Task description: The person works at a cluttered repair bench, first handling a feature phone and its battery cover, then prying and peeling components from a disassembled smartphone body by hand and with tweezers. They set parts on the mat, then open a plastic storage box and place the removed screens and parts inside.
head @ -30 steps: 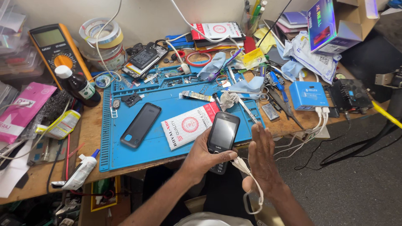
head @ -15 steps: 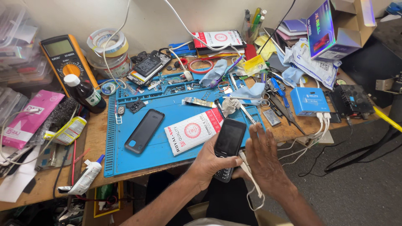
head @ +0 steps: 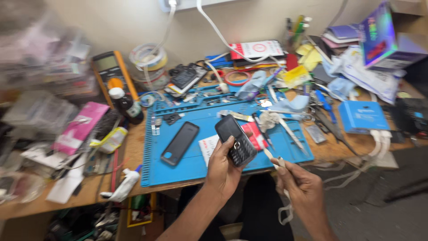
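**Head view: keypad phone held over a blue mat**

Head view: the left hand point(head: 223, 172) is clamped around a small black keypad phone point(head: 236, 140), glossy and rounded, tilted above the front edge of a ribbed blue rubber mat point(head: 196, 167). The right hand point(head: 301, 185) pinches the metal-tipped plug of a thin white cable point(head: 273, 157), fingers together, just right of the phone. A flat dark phone back point(head: 179, 143) lies on the mat.

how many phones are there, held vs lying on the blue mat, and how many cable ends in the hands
Phones held: 1, keypad phone in the left hand
Phones lying on the blue mat: 1, black phone
Cable ends held: 1, white cable in the right hand
Total: 3
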